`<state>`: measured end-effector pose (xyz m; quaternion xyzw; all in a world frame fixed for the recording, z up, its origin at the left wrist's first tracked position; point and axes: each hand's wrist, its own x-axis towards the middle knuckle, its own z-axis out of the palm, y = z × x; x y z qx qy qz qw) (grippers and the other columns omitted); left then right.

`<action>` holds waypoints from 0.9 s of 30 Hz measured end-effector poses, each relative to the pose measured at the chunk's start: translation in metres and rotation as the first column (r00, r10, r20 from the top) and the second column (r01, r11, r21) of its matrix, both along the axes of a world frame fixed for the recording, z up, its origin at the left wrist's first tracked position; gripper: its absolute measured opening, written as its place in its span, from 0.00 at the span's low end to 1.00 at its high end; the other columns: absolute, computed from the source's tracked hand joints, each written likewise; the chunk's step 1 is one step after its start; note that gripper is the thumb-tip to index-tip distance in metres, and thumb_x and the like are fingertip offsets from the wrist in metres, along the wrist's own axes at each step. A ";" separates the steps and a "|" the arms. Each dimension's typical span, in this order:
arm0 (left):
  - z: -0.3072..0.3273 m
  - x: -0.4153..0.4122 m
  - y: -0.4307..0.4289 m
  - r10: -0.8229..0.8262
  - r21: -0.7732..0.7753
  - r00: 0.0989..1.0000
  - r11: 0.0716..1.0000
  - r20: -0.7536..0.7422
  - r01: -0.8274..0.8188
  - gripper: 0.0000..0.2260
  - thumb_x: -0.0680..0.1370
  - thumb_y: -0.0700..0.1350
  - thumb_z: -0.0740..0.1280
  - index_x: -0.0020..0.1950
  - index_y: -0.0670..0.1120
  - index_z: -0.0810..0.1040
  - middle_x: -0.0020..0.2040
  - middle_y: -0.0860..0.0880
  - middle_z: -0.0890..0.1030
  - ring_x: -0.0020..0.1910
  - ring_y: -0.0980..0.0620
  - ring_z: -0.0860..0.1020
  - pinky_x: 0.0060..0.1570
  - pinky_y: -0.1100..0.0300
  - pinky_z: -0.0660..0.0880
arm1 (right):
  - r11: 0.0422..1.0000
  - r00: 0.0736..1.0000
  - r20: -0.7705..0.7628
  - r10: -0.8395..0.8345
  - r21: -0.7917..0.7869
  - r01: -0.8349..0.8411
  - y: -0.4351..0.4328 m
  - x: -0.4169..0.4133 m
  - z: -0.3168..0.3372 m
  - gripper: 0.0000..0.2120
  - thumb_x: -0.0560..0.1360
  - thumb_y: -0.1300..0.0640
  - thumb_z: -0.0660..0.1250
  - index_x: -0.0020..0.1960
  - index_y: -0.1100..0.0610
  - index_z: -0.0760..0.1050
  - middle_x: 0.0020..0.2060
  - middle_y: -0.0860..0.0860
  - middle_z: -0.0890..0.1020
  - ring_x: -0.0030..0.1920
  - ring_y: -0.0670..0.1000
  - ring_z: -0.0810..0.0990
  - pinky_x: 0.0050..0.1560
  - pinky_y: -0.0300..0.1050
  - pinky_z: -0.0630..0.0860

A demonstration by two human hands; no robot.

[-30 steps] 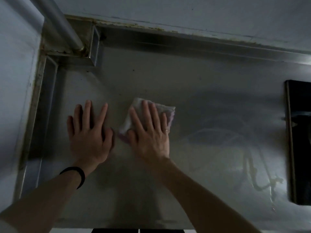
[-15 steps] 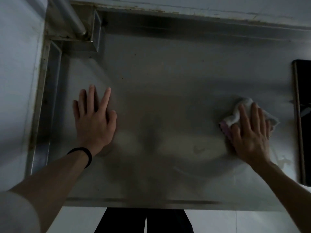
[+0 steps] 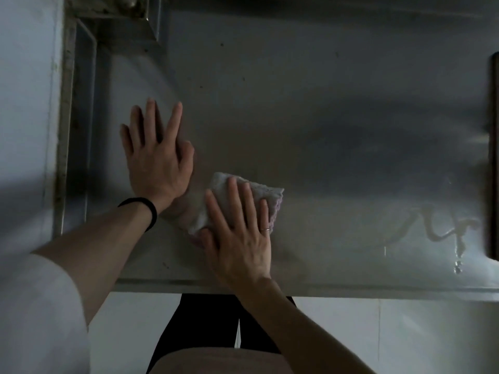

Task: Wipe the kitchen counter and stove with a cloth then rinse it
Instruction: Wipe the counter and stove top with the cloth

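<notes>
- Head view: the cloth [image 3: 267,195] is white and folded. It lies flat on the metal counter [image 3: 324,117], close to the counter's front edge.
- The right hand [image 3: 237,238] lies on top of the cloth. Its fingers are straight and spread a little, and they press the cloth down flat. It does not pinch or wrap the cloth.
- A thin ring [image 3: 266,228] is on one finger of that hand.
- The left hand [image 3: 158,163] is just left of the cloth and a bit farther back. It lies flat on the bare metal with its fingers wide, and it holds nothing.
- A black band [image 3: 149,209] is on the left wrist, just left of the cloth.
- Wet streaks [image 3: 437,230] shine on the counter far to the right of the cloth.
- The black edge of the stove [image 3: 495,157] is past the streaks, well away from the cloth.
</notes>
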<state>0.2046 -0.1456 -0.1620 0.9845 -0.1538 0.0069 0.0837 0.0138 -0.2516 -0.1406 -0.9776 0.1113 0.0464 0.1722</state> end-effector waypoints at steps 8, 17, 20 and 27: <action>-0.004 0.001 -0.001 -0.008 0.022 1.000 1.000 0.021 0.007 0.29 0.83 0.56 0.54 0.85 0.60 0.53 0.85 0.43 0.56 0.83 0.35 0.55 0.80 0.33 0.52 | 0.995 0.995 0.041 -0.085 -0.051 0.087 -0.084 -0.058 -0.008 0.30 0.80 0.40 0.62 0.81 0.43 0.64 0.83 0.55 0.59 0.84 0.56 0.54 0.81 0.62 0.54; 0.032 -0.021 -0.023 -0.228 -0.038 0.964 0.974 -0.133 0.225 0.36 0.77 0.53 0.56 0.85 0.60 0.51 0.86 0.42 0.51 0.84 0.34 0.52 0.79 0.28 0.46 | 0.833 0.829 -0.098 -0.551 -0.124 0.539 -0.138 -0.112 0.005 0.32 0.83 0.40 0.49 0.85 0.48 0.53 0.85 0.58 0.49 0.84 0.60 0.46 0.79 0.71 0.50; 0.040 -0.039 -0.064 -0.269 -0.088 0.945 0.962 -0.187 0.257 0.36 0.77 0.53 0.57 0.85 0.59 0.53 0.86 0.44 0.50 0.84 0.36 0.52 0.79 0.31 0.45 | 0.878 0.875 -0.086 -0.477 -0.087 0.470 -0.064 -0.092 0.005 0.32 0.82 0.40 0.53 0.84 0.48 0.55 0.84 0.61 0.52 0.84 0.63 0.48 0.80 0.69 0.48; 0.033 -0.072 -0.158 -0.345 -0.145 0.911 0.937 -0.225 0.318 0.35 0.77 0.52 0.58 0.85 0.57 0.54 0.86 0.42 0.50 0.84 0.35 0.51 0.80 0.32 0.46 | 0.967 0.966 -0.052 -0.253 0.028 0.255 0.006 -0.077 0.000 0.30 0.84 0.38 0.52 0.84 0.45 0.53 0.84 0.56 0.53 0.84 0.58 0.49 0.82 0.62 0.46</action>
